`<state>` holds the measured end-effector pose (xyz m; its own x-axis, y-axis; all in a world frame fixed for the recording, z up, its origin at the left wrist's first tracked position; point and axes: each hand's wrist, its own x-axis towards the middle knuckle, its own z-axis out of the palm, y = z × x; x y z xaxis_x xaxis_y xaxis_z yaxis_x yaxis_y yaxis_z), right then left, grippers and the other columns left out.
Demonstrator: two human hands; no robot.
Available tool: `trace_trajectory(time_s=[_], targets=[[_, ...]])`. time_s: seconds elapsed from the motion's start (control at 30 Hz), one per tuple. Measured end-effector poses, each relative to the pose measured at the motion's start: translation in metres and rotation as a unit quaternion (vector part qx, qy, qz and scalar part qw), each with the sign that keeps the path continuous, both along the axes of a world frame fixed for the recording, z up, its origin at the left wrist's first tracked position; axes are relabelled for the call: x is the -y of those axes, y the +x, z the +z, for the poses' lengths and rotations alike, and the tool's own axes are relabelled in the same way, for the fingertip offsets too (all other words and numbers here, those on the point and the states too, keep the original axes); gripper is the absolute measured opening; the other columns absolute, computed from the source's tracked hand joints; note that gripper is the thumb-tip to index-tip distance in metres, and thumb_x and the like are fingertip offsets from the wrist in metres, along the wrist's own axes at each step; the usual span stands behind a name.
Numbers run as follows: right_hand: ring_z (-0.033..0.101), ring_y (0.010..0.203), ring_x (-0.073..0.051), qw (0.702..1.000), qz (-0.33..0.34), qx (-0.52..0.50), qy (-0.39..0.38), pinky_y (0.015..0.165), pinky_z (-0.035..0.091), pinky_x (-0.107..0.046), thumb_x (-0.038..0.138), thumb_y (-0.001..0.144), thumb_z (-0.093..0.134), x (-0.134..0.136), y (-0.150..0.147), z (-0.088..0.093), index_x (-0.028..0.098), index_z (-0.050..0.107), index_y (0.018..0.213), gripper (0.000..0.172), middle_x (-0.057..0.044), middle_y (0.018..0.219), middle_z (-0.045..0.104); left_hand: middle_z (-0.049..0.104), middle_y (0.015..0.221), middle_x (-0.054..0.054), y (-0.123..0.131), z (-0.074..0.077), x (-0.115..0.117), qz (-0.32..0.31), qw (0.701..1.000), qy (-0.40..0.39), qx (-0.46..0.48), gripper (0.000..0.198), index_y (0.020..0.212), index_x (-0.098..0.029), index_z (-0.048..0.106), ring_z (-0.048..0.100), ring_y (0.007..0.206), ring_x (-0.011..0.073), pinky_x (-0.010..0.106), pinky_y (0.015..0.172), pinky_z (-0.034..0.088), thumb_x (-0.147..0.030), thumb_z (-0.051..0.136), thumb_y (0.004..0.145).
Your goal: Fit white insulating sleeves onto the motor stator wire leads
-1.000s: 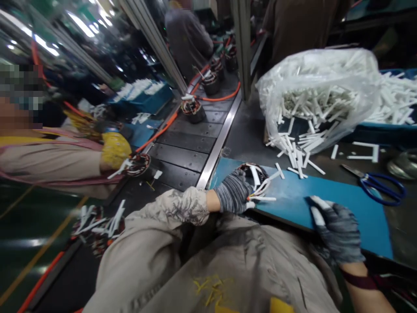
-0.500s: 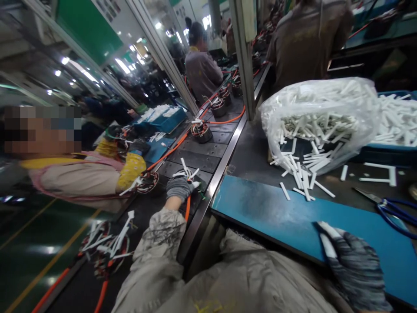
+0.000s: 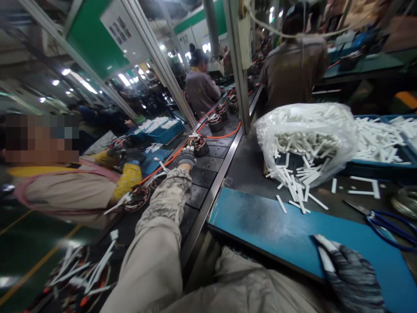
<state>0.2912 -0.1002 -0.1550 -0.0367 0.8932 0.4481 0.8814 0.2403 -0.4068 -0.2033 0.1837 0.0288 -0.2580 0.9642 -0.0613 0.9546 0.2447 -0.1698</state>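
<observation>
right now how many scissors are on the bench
1: blue-handled scissors lie on the dark bench at the right, beyond the blue mat. More may be hidden under the bag of white strips.

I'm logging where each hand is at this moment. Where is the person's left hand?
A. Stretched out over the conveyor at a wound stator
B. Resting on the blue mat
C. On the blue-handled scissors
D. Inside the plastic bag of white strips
A: the gloved left hand is stretched out over the conveyor, at a wound stator, while the right hand stays at the blue mat.
</observation>
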Motion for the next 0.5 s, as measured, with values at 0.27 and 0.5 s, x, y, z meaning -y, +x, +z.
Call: trace_trajectory(time_s=[0.27, 0.5], targets=[[0.08, 0.09, -0.039, 0.996, -0.04, 0.065, 0.056, 0.083, 0.066, -0.057, 0.035, 0.105, 0.046, -0.002, -0.008, -0.003, 0.034, 0.085, 0.12, 0.042, -0.011, 0.104, 0.084, 0.058, 0.154, 0.015, 0.013, 0.004, -0.047, -0.057, 0.997, 0.043, -0.006, 0.049, 0.145, -0.018, 0.062, 0.059, 0.138, 0.0324, 0.06, 0.116, 0.051, -0.041, 0.07, 0.103], [0.08, 0.089, -0.039, 0.994, -0.026, 0.075, 0.081, 0.082, 0.066, -0.057, 0.031, 0.102, 0.05, -0.001, -0.003, -0.017, 0.034, 0.084, 0.122, 0.04, -0.01, 0.106, 0.083, 0.07, 0.142, 0.016, 0.004, -0.013, -0.008, -0.184, 0.982, 0.037, 0.0, 0.043, 0.128, -0.012, 0.069, 0.057, 0.141, 0.0349, 0.052, 0.126, 0.04, -0.038, 0.076, 0.094]])
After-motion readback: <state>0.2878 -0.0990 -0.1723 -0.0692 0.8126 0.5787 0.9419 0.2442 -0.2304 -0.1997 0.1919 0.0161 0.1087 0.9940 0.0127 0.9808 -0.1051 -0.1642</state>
